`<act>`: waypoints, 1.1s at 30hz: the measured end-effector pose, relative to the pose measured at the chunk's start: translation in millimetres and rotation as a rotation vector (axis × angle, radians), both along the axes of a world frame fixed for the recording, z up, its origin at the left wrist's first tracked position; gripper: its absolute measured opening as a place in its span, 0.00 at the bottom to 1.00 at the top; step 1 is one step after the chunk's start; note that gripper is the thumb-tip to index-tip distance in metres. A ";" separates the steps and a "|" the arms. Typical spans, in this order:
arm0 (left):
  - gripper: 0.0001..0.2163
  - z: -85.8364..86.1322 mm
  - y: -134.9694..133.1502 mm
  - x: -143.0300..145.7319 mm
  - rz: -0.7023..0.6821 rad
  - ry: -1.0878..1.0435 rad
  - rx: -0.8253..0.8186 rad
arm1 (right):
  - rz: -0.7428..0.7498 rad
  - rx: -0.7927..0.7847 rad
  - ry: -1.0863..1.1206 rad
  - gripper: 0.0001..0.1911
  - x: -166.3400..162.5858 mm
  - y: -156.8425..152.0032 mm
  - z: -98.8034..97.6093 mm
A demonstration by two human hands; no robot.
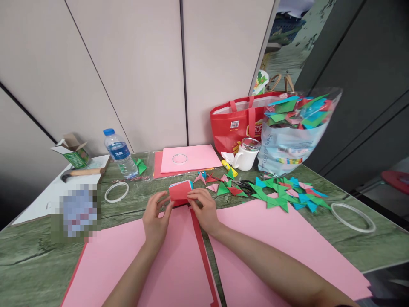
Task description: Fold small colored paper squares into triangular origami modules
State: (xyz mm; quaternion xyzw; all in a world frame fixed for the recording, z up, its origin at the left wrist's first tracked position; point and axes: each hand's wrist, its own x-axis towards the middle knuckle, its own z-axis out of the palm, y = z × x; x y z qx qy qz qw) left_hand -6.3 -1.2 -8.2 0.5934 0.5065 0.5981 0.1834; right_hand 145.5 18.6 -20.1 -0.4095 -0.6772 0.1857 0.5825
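A small stack of coloured paper, red in front with blue and white edges showing at the top, is held upright above the pink sheets. My left hand pinches its left side between thumb and fingers. On the opposite side, my right hand grips the right edge, fingers bent over it. Beneath my forearms lie large pink sheets with red ones under them, and a second pink pile to the right. Just beyond my right hand are several folded paper pieces and black scissors, partly covered.
Folded paper stars spread to the right, near a white ring. Behind stand a white mug, glue stick, red bag and filled plastic bag. Leftward are a water bottle, hammer and green box.
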 end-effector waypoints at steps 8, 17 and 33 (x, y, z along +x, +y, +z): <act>0.37 8.6 4.7 4.1 -0.239 -0.363 -0.301 | 0.064 0.118 -0.127 0.10 -0.4 -3.3 -0.2; 0.34 13.7 1.7 4.6 -0.313 -0.460 -0.383 | 0.126 0.072 -0.107 0.10 -3.2 -7.3 4.6; 0.19 12.3 3.0 0.5 -0.315 -0.514 -0.466 | 0.161 -0.155 0.004 0.13 -3.1 -2.7 -0.3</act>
